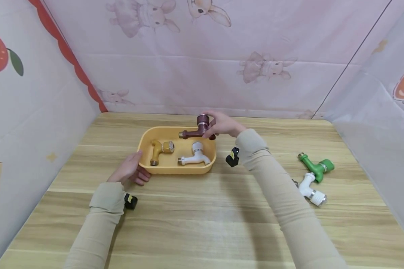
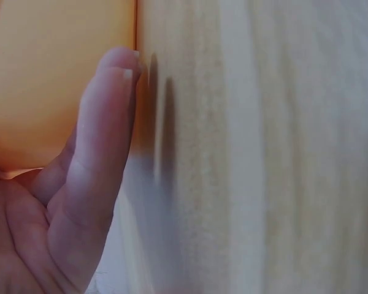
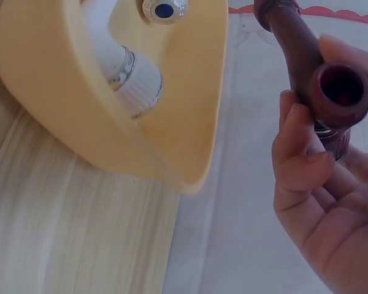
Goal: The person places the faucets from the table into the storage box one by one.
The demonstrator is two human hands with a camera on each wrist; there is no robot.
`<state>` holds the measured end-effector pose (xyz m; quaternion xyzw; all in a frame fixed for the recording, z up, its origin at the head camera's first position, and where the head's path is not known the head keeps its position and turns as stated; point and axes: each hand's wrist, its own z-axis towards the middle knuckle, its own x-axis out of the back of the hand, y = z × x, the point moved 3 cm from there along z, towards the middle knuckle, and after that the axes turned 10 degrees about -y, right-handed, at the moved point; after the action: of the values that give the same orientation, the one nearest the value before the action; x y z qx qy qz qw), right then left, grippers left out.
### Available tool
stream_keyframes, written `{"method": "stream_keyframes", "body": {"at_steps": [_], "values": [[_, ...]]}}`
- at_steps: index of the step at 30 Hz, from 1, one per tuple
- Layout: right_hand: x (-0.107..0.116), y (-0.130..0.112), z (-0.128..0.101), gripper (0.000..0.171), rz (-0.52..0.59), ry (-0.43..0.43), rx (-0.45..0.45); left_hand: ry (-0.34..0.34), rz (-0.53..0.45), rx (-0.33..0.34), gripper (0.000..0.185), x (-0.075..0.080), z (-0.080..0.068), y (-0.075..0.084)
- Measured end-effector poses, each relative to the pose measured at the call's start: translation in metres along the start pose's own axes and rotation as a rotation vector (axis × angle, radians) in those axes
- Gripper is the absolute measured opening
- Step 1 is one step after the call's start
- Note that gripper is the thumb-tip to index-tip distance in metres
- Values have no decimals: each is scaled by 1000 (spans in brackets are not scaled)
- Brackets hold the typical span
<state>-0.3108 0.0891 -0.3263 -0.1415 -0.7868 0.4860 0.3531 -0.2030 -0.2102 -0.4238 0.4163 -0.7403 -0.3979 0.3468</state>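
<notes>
A dark red plastic tap (image 1: 198,131) is held over the back right part of a yellow basin (image 1: 175,170) by my right hand (image 1: 223,124). In the right wrist view, fingers and thumb grip the tap (image 3: 303,58) around its body near the open spout. My left hand (image 1: 129,170) rests against the basin's front left corner, its fairly straight fingers (image 2: 101,141) along the outer wall. Inside the basin lie a mustard-yellow tap (image 1: 157,151) on the left and a white tap (image 1: 195,157) on the right.
On the right side of the wooden table (image 1: 195,224) lie a green tap (image 1: 314,168) and another white tap (image 1: 308,186), close together; the right sleeve overlaps the white one's end. Printed curtains (image 1: 195,82) stand behind and beside the table.
</notes>
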Motion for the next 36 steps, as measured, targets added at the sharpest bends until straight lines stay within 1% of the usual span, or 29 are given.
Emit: {"method": "stream_keyframes", "body": {"at_steps": [6,14,19,25,31,36], "values": [[-6,-3,10,86,0,-24,-21,-1,6,-1,66,2,0,1],[-12,-4,23,86,25,-80,-59,18,11,3,65,5,2,0],[-16,-7,31,86,7,-102,-74,22,13,-1,67,6,2,2],[-22,-10,39,85,-15,-104,-94,25,9,5,66,6,1,4],[-29,-10,46,84,35,-160,-135,32,-10,23,64,2,3,2],[-34,-10,49,81,65,-203,-189,26,-12,21,64,1,5,1]]}}
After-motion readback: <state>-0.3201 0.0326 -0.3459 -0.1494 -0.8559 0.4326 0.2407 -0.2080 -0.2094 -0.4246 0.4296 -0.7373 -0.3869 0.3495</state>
